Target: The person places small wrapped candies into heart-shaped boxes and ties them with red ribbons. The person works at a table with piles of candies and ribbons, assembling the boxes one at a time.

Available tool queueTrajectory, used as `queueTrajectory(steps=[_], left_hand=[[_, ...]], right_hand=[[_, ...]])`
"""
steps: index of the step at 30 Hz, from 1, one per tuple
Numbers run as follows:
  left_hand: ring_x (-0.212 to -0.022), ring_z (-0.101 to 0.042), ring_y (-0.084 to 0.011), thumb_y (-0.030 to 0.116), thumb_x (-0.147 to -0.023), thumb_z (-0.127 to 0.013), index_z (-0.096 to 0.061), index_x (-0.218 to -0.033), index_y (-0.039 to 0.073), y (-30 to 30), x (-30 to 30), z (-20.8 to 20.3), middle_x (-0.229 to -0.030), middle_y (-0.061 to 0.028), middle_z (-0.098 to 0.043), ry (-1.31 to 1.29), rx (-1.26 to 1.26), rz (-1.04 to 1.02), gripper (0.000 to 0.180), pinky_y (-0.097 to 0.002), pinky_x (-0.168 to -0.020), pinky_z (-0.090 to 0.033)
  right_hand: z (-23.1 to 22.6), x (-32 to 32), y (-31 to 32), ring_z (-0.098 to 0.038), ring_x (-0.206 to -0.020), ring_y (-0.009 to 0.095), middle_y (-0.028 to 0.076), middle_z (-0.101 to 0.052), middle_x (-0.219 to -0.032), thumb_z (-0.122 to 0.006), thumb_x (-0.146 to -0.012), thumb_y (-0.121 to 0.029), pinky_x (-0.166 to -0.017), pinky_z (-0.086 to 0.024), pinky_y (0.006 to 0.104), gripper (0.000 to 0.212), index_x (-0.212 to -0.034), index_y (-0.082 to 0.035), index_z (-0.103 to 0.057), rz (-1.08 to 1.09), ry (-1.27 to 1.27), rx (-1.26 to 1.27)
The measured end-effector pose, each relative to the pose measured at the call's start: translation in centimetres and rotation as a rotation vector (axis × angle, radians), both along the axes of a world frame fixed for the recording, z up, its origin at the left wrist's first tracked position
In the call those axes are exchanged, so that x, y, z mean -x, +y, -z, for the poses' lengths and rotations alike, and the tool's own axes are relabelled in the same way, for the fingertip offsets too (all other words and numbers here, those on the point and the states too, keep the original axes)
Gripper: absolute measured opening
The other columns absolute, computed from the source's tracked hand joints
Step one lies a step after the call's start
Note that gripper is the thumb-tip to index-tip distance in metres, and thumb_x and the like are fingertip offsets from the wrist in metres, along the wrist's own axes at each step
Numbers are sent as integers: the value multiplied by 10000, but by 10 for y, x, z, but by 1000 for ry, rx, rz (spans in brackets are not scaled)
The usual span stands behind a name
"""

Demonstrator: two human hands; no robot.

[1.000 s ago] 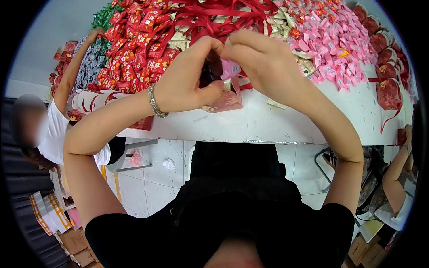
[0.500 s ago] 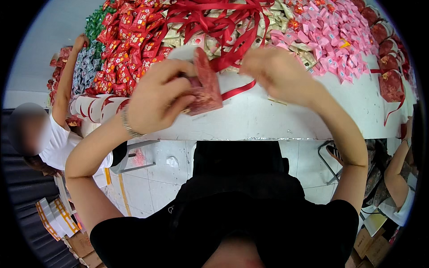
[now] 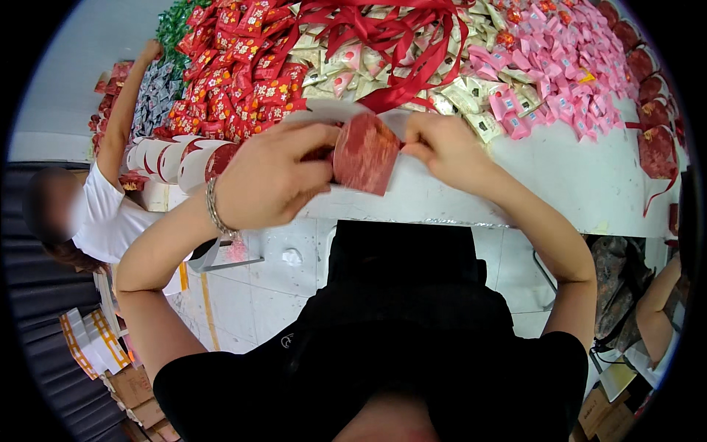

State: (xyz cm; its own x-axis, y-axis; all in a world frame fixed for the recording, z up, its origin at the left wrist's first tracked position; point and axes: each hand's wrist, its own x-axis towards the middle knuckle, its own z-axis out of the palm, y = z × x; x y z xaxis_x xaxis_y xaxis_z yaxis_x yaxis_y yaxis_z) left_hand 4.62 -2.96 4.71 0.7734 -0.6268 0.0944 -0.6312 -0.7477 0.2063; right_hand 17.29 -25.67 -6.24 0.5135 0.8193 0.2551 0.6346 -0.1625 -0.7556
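A small red patterned gift box (image 3: 366, 156) with white flaps is held above the near part of the white table. My left hand (image 3: 269, 173) is closed around its left side. At its right edge my right hand (image 3: 453, 153) pinches with thumb and fingers together; a bit of red shows at the fingertips, but what they hold is too small to make out. Just beyond the box lies a tangle of red ribbon (image 3: 401, 96) on cream sweet packets (image 3: 482, 94).
Red packets (image 3: 247, 48) are heaped at the far left, pink ones (image 3: 567, 66) at the far right. Open white-and-red boxes (image 3: 193, 163) stand in a row left; finished-looking red boxes (image 3: 658, 151) line the right. A co-worker's arm (image 3: 118, 121) reaches in at left.
The box has shifted right and now shows its patterned face. My right hand has come down to the box's right edge. The co-worker's hand at left has moved farther away.
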Motion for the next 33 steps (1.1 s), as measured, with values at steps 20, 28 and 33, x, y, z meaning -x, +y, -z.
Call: queueTrajectory(steps=[20, 28, 33], left_hand=[[-746, -683, -120, 24, -905, -587, -663, -1058, -56, -35, -19, -23, -870, -107, -706, 600, 556, -666, 189, -240, -617, -573], [-777, -696, -149, 66, -942, -535, -641, -1096, -69, -38, -24, -27, -930, -116, -695, 731, 607, -699, 231, -244, -618, -586], [-771, -694, -139, 64, -943, -520, -640, -1091, -66, -38, -25, -27, -922, -107, -698, 753, 590, -694, 230, -240, -625, -579]], right_hand=[[-25, 93, 13, -571, -585, 53, 30, -610, -711, -583, -917, -12, -493, -444, 195, 51, -968, -13, -588, 212, 895, -884], [-25, 99, 16, -585, -559, 65, 27, -605, -674, -585, -906, 1, -483, -459, 201, 41, -946, -7, -584, 266, 834, -819], [-24, 97, 17, -593, -568, 83, 52, -621, -715, -579, -901, 9, -492, -481, 215, 38, -939, 8, -579, 230, 925, -862]])
